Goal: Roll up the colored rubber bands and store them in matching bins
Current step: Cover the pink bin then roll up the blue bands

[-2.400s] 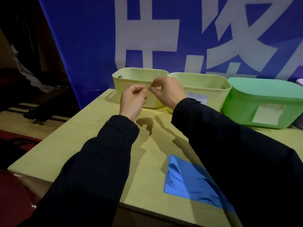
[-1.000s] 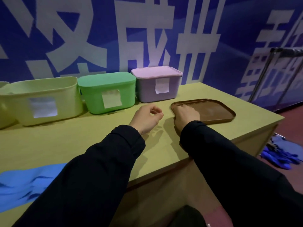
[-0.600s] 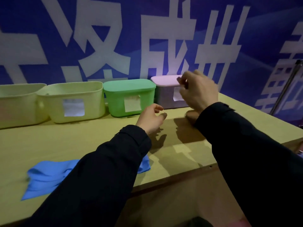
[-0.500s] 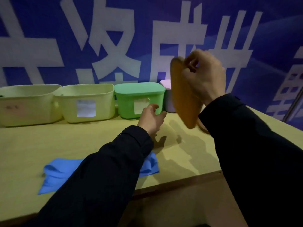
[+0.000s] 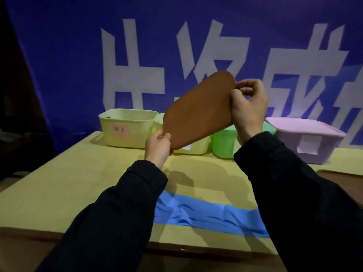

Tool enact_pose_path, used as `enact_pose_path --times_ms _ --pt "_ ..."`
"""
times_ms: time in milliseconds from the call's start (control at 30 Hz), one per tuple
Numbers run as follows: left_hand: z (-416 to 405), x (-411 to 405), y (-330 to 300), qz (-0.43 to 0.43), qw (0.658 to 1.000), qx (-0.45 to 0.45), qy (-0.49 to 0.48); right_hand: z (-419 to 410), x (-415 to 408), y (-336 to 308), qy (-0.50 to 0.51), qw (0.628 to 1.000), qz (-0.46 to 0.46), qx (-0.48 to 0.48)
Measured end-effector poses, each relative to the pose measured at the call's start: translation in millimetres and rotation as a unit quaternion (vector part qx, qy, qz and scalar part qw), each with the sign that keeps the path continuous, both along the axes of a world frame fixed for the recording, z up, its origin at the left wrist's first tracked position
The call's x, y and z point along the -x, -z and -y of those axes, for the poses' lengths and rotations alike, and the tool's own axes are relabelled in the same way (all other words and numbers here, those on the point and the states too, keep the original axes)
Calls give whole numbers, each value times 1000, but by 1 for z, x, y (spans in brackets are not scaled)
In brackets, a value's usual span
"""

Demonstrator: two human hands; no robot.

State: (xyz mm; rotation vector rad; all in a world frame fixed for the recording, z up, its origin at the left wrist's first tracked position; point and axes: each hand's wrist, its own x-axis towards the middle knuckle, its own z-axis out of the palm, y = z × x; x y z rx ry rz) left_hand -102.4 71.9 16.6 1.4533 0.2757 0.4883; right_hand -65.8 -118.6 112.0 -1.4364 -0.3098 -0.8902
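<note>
A person in dark sleeves holds a flat brown lid (image 5: 198,112) up in the air with both hands, above the yellow table (image 5: 59,189). The lid is tilted, with its low end on the left and its high end on the right. The left hand (image 5: 158,147) grips the low near corner, thumb on the side we can see. The right hand (image 5: 248,107) pinches the high right edge with curled fingers. Behind the lid, a row of bins stands along the far side of the table, in front of a blue banner (image 5: 59,55) with big white signs. On the left is a pale yellow bin (image 5: 125,127) with no lid and a pink label. Just beside it is a second yellow bin (image 5: 196,147), mostly hidden by the lid. Next comes a green bin (image 5: 223,144), partly hidden too. On the far right is a purple bin (image 5: 308,139) with its lid on and a white label. A wide blue rubber band (image 5: 206,214) lies flat and wrinkled on the near part of the table, between the two sleeves.
</note>
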Motion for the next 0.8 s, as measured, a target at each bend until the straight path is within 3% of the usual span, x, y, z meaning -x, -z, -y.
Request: enact_pose_path --times_ms 167,400,533,667,800 --pt "-109 -1 -15 23 992 36 -121 -73 -40 19 -70 992 -93 53" --pt "-215 -47 -33 20 990 80 -115 -162 -85 42 -127 940 -158 274" --pt "-245 -68 -36 18 993 38 -109 -192 -108 53 -92 908 -166 375" --pt "-267 -90 -34 16 992 -46 -118 -215 -125 55 -12 850 -151 505" --pt "-278 -118 -29 -5 987 -112 -117 -227 -145 58 7 800 -169 576"
